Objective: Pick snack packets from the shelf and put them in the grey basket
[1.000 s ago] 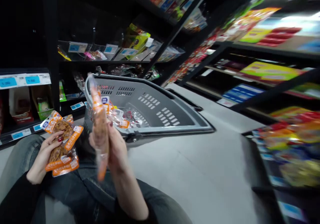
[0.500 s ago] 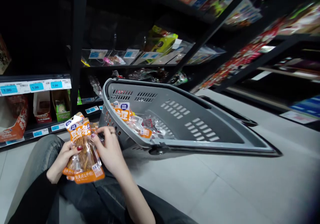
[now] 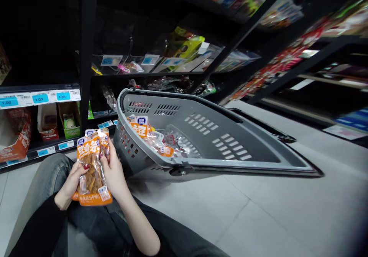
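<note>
My left hand [image 3: 70,182] grips the left side of a small stack of snack packets [image 3: 92,174], thumb across the front. They are clear plastic with orange ends, blue-and-white labels and brown strips inside. On the stack's right edge my right hand [image 3: 115,171] is closed, thumb in front and fingers behind, partly hidden. The stack is held upright above my lap. Just right of my hands stands a grey shopping basket [image 3: 201,125]. Inside it lie more orange snack packets [image 3: 140,128] and some clear wrapped ones [image 3: 176,140].
Black shelves [image 3: 86,50] with price labels [image 3: 40,98] rise in front of me. Open display boxes [image 3: 69,119] sit on the lower left shelf. The basket's black handle [image 3: 264,126] hangs over its far side. Grey tiled floor [image 3: 244,215] spreads to the right.
My right hand has shifted left and closed on the packets' edge. The stack is more evenly lined up and upright, with a rear packet showing at the top right. The basket has not moved.
</note>
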A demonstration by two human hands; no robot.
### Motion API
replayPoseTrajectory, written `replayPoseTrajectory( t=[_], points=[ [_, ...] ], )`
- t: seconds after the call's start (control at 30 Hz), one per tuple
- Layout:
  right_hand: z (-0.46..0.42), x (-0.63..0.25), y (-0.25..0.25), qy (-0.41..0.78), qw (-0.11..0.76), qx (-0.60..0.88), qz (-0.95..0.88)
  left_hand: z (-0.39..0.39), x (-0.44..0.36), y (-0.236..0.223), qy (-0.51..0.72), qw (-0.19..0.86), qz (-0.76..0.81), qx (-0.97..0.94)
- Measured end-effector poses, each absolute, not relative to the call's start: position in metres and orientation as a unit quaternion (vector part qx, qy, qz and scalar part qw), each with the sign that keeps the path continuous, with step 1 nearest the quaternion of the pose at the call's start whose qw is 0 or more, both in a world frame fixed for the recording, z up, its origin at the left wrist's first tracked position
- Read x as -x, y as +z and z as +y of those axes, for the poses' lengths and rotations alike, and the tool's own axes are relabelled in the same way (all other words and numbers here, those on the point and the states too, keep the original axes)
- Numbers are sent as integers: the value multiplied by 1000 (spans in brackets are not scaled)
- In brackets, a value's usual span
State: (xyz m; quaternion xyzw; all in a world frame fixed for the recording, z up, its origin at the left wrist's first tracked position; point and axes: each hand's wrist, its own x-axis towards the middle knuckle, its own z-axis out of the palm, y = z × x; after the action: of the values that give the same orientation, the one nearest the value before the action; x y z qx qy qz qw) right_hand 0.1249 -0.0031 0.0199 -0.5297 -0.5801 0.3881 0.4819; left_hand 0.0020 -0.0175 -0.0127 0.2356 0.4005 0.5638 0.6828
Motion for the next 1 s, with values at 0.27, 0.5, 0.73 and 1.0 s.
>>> replayPoseTrajectory(
  t=[0.27,0.5,0.73,1.0],
  points=[
    [1,-121,9,361,523,520,-570,-17,-6,-20,591,664,397,-226],
    [3,-116,-2,386,545,524,-529,-12,-12,-19,598,677,399,-156],
    [3,-111,-5,394,536,523,-532,-10,-5,-19,510,752,402,-113],
    [-7,-135,32,358,418,573,-607,-10,-13,-24,573,703,400,-131]
  ],
)
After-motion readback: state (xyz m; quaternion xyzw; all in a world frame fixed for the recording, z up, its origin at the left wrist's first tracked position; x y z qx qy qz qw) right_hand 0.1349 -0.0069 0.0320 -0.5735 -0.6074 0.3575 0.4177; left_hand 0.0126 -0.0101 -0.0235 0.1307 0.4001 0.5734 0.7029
